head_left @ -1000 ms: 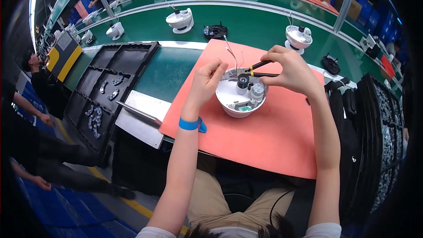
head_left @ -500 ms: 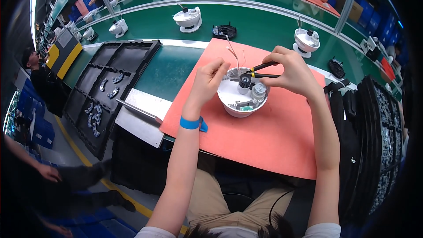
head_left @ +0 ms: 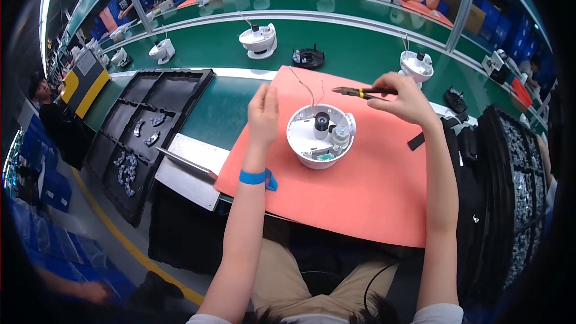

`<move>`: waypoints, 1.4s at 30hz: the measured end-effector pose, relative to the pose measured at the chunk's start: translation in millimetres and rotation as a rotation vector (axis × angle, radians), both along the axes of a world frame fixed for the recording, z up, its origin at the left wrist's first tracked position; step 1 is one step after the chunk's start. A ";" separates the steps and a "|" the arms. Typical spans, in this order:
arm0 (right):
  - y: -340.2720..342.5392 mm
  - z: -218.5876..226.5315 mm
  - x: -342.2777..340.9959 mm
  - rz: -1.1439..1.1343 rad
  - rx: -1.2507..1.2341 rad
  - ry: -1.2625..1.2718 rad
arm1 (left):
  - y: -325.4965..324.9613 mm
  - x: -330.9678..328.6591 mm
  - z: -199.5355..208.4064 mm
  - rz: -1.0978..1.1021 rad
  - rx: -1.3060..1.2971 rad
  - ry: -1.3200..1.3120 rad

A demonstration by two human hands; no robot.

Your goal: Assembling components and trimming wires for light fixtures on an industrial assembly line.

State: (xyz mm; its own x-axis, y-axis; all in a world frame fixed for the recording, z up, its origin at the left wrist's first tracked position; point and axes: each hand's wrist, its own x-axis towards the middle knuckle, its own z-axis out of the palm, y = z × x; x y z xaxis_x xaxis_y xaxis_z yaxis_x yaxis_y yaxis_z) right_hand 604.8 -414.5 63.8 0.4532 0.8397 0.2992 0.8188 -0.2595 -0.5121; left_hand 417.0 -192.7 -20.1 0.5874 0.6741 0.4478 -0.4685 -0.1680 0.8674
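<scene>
Glossy white plastic housing [head_left: 320, 138], matt orange mat [head_left: 360, 192]

We hold left hand [head_left: 263, 113] open, fingers up, edge-on; right hand [head_left: 407, 99] raised, fingers curled shut, both forearms extended forward.

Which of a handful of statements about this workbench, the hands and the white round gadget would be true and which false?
1. The right hand holds a slim pair of pliers with black and yellow grips. True.
2. The left hand grips the white dome-shaped housing. False: it is raised beside the housing, open, and apart from it.
3. The housing sits on a salmon-coloured mat. True.
4. The black tray lies to the person's right. False: it lies to the left, with small metal parts in some compartments.
5. A blue band is on the left wrist. True.
</scene>
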 end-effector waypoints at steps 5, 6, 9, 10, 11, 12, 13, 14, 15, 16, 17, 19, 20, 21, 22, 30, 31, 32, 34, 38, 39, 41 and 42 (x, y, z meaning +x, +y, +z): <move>-8.7 -42.3 30.4 0.037 -0.324 -0.094 | 15.4 -0.8 -2.9 -0.039 -0.574 -0.219; -11.5 -57.6 38.7 0.059 -0.427 -0.150 | 19.7 1.1 -8.6 -0.097 -0.667 -0.288; -9.2 -41.0 15.5 0.036 -0.559 -0.255 | 24.3 -5.2 -9.0 -0.229 -0.895 -0.317; -8.2 -35.0 10.2 0.085 -0.460 -0.229 | 22.6 -5.5 -9.5 -0.248 -0.904 -0.327; -4.8 -26.8 1.9 0.136 -0.360 -0.205 | 22.5 -5.5 -8.5 -0.260 -0.899 -0.327; -0.3 -11.9 -18.4 0.152 -0.235 -0.161 | 24.3 -4.5 -11.3 -0.254 -0.930 -0.323; 3.8 0.2 -33.3 0.240 -0.148 -0.136 | 25.9 -7.5 -11.7 -0.246 -0.958 -0.321; 4.6 10.4 -45.0 0.318 -0.064 -0.113 | 27.4 -7.7 -14.7 -0.284 -0.959 -0.329; 5.1 13.6 -57.3 0.417 -0.027 -0.074 | 27.5 -5.5 -15.8 -0.297 -0.958 -0.329; 5.5 13.1 -70.0 0.519 0.008 -0.033 | 27.3 -3.4 -16.8 -0.296 -0.983 -0.331; 4.7 15.6 -82.6 0.583 -0.058 -0.090 | 27.4 -1.1 -17.9 -0.294 -1.006 -0.333; 5.7 4.1 -101.2 0.623 -0.091 -0.331 | 28.3 1.9 -21.6 -0.330 -0.983 -0.309; 7.1 -5.1 -107.0 0.632 -0.094 -0.451 | 28.3 3.7 -22.5 -0.362 -0.961 -0.285; 8.9 -11.8 -113.2 0.595 -0.080 -0.522 | 27.7 4.4 -21.6 -0.367 -0.960 -0.282; 12.7 -13.8 -114.3 0.591 -0.080 -0.522 | 26.0 3.7 -19.4 -0.419 -0.956 -0.303; 13.7 -1.3 -90.3 0.526 0.027 -0.266 | 28.0 -0.3 -20.3 -0.579 -0.918 -0.263; 13.4 -3.4 -79.7 0.477 0.088 -0.229 | 24.7 2.4 -19.0 -0.575 -0.939 -0.244; 15.4 -3.6 -71.2 0.441 0.153 -0.192 | 24.0 0.5 -17.1 -0.559 -0.955 -0.230; 19.1 3.3 -51.1 0.369 0.298 -0.270 | 26.6 -3.4 -17.6 -0.548 -0.930 -0.214; 39.3 -9.7 15.0 0.157 0.417 -0.475 | 23.0 -0.6 -19.8 -0.554 -1.008 -0.154; 42.1 -17.1 35.9 0.105 0.414 -0.543 | 21.3 3.7 -20.3 -0.547 -1.064 -0.150; 48.7 -36.1 77.2 0.057 0.301 -0.698 | 20.4 4.0 -20.5 -0.514 -1.142 -0.175; 46.5 -38.0 85.4 0.034 0.197 -0.748 | 19.8 4.2 -20.1 -0.506 -1.143 -0.184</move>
